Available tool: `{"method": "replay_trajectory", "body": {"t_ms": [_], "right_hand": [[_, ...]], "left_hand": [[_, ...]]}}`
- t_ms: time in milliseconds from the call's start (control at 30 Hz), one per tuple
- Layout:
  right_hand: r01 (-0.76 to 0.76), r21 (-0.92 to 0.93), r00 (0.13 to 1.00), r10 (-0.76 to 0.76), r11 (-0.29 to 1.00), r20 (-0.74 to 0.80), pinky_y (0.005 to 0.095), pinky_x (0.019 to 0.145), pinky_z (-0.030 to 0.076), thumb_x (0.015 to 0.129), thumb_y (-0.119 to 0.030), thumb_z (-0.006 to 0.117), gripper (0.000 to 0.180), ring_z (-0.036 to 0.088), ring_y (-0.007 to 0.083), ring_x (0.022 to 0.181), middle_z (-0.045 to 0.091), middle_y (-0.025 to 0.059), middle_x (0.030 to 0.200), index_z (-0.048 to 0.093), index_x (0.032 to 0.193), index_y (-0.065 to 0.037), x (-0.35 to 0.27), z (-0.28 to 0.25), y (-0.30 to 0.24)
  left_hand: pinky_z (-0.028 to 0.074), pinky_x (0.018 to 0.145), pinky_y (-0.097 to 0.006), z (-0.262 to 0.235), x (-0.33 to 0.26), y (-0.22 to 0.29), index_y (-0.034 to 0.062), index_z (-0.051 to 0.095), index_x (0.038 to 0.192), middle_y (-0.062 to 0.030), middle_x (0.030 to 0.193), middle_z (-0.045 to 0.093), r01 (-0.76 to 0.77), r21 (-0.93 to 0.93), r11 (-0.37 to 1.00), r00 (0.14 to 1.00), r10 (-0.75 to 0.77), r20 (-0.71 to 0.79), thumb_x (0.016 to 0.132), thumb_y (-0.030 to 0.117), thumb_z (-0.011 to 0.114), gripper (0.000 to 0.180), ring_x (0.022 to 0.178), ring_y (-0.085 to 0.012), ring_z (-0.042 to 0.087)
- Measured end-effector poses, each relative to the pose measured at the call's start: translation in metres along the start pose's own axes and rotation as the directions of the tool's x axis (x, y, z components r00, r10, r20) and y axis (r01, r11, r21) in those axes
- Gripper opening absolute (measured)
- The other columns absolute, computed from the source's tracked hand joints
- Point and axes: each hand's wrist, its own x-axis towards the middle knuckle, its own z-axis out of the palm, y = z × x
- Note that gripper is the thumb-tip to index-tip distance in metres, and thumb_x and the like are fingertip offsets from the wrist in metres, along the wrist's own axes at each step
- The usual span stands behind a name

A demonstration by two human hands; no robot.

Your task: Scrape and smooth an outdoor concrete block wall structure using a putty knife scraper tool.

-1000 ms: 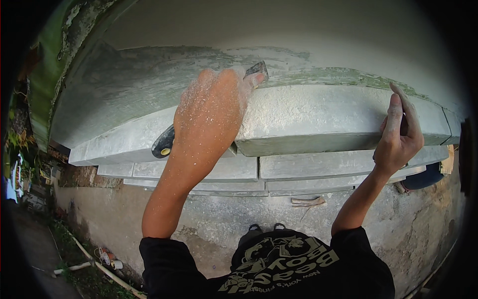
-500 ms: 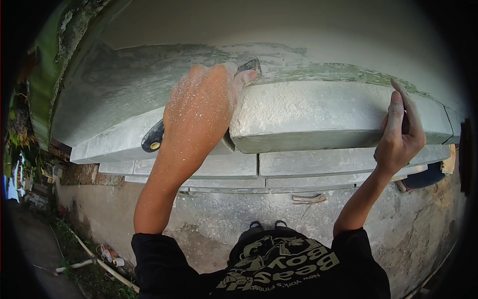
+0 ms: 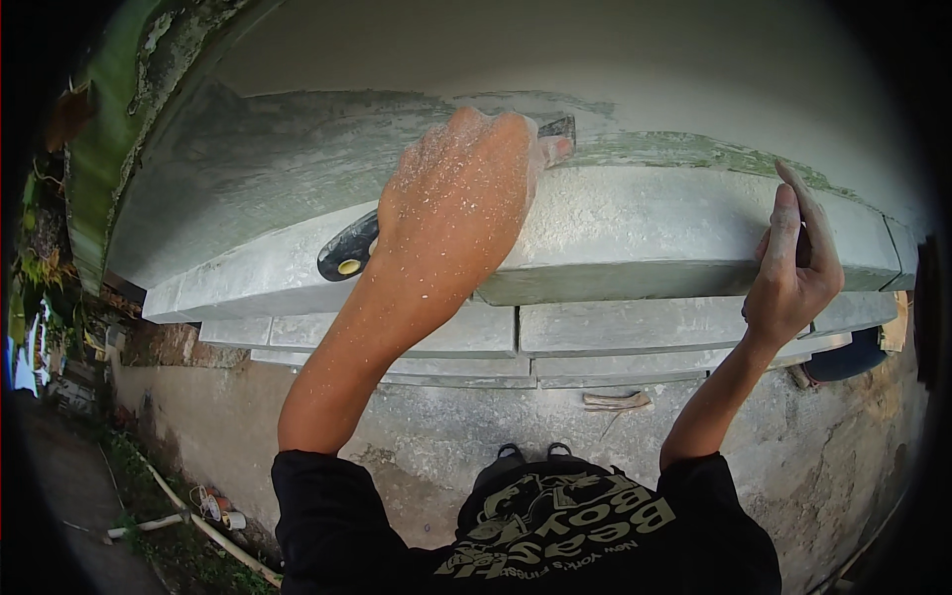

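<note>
Dusted with white specks, my left hand [image 3: 461, 193] is closed round a scraper with a black handle [image 3: 347, 248]. The handle's end, with a yellow-rimmed hole, sticks out on the left. Beyond my thumb shows the dark flat blade [image 3: 563, 129], close to the foot of the wall [image 3: 654, 89]. The middle of the tool is hidden under my hand. A pale, powdery ledge [image 3: 635, 218] runs below the wall. At its right part, my right hand [image 3: 798, 273] rests against the front edge with thumb and finger stretched upward; its other fingers are partly hidden.
Green and grey streaks [image 3: 684, 147] mark the wall's base. Lower pale steps [image 3: 615, 327] lie beneath the ledge. On the concrete floor [image 3: 446, 416] is a piece of wood [image 3: 615, 402]. A dark rounded object [image 3: 843, 359] sits at the right. Plants and a pole [image 3: 213, 540] are at left.
My left hand has slid to the right along the ledge with the scraper. My right hand stays at nearly the same place.
</note>
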Motion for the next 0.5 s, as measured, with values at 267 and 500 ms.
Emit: {"method": "replay_trajectory", "body": {"t_ms": [267,500], "right_hand": [[0.026,-0.029,0.999,-0.027,0.999,-0.019,0.0198,0.061,0.043,0.097,-0.008,0.065,0.02,0.056,0.0055,0.067,0.075,0.0045,0.087,0.078,0.111,-0.004,0.001,0.002,-0.001],[0.05,-0.012,0.999,-0.05,0.999,-0.016,0.0207,0.065,0.047,0.097,-0.009,0.067,0.02,0.062,0.0066,0.072,0.077,0.0074,0.092,0.078,0.112,-0.004,-0.001,0.006,0.003]], "left_hand": [[0.055,0.077,-0.05,-0.02,0.0,0.009,-0.002,0.069,0.093,-0.025,0.087,0.067,0.111,0.047,0.993,0.973,-0.118,0.197,0.103,0.039,0.055,0.044,0.083,-0.0374,0.069],[0.054,0.075,-0.05,-0.01,-0.002,0.003,-0.0026,0.069,0.093,-0.0252,0.087,0.066,0.078,0.014,0.997,0.985,-0.079,0.151,0.104,0.039,0.053,0.046,0.083,-0.0388,0.069]]}}
